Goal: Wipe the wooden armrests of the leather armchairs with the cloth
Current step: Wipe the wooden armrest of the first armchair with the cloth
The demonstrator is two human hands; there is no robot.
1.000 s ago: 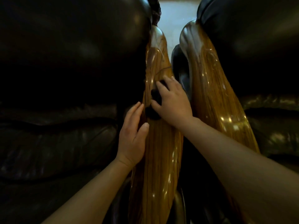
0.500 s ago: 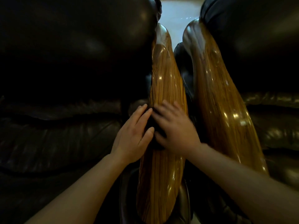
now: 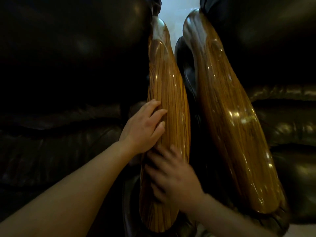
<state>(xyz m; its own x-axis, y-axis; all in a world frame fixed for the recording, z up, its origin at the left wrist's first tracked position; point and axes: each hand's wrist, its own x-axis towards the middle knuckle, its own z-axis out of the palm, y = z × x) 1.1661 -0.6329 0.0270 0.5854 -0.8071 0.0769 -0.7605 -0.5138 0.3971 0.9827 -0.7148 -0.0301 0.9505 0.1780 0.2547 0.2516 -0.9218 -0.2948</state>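
Note:
Two glossy wooden armrests run away from me side by side, the left armrest (image 3: 168, 93) and the right armrest (image 3: 229, 117), each on a dark leather armchair. My left hand (image 3: 143, 129) lies flat against the left armrest's left side, fingers spread, holding nothing. My right hand (image 3: 172, 178) presses on the near part of the same armrest, blurred with motion. A dark cloth (image 3: 153, 165) shows only as dark patches between and under its fingers; most of it is hidden.
The left armchair's leather seat and back (image 3: 68, 82) fill the left side, and the right armchair's leather (image 3: 282, 108) fills the right. A narrow dark gap (image 3: 193, 117) separates the armrests. Pale floor (image 3: 179, 7) shows at the far end.
My right hand has slid with the cloth down the left armrest towards me, from its middle to its near part. My left hand has stayed on the armrest's left side.

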